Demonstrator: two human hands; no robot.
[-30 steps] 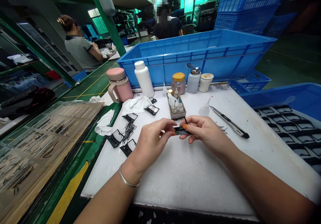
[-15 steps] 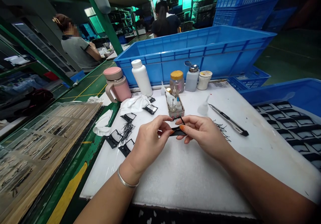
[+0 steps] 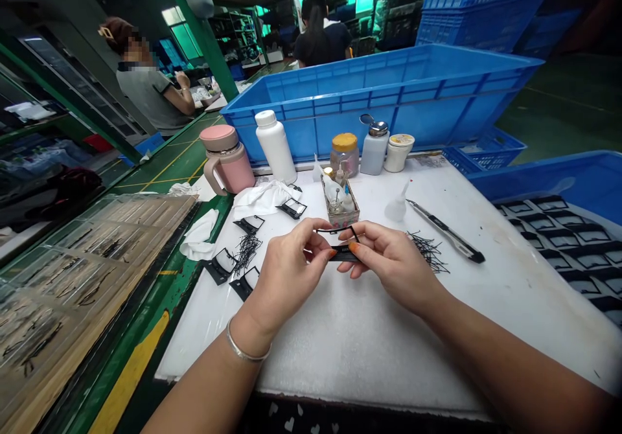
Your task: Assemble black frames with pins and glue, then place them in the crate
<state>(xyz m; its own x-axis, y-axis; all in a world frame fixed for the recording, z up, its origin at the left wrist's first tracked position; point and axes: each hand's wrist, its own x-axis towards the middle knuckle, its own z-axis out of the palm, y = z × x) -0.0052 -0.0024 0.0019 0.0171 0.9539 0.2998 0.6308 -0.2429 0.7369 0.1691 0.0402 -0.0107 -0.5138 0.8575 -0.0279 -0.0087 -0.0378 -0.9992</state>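
A small black frame (image 3: pixel 344 252) is held between both hands above the middle of the white work surface (image 3: pixel 340 343). My left hand (image 3: pixel 296 262) pinches its left end, thumb against the lower bar. On its right end, my right hand (image 3: pixel 383 256) has thumb and fingers closed. Several similar black frames (image 3: pixel 221 265) lie left of my left hand, around a pile of thin black strips (image 3: pixel 247 252). Another strip pile (image 3: pixel 428 251) sits just beyond my right hand, beside a black-and-silver cutter knife (image 3: pixel 444 232).
Behind the hands stand a small box of bottles (image 3: pixel 343 215), a pink mug (image 3: pixel 228 162), a white bottle (image 3: pixel 276 149), jars and a large blue bin (image 3: pixel 379 107). Trays (image 3: pixel 72 259) lie left; a blue crate of frames (image 3: pixel 573 239) is right. Two people are beyond.
Both hands still hold the black frame, which is tilted slightly differently, so its upper bar shows more. The view has shifted a little. The person at the left has raised a hand.
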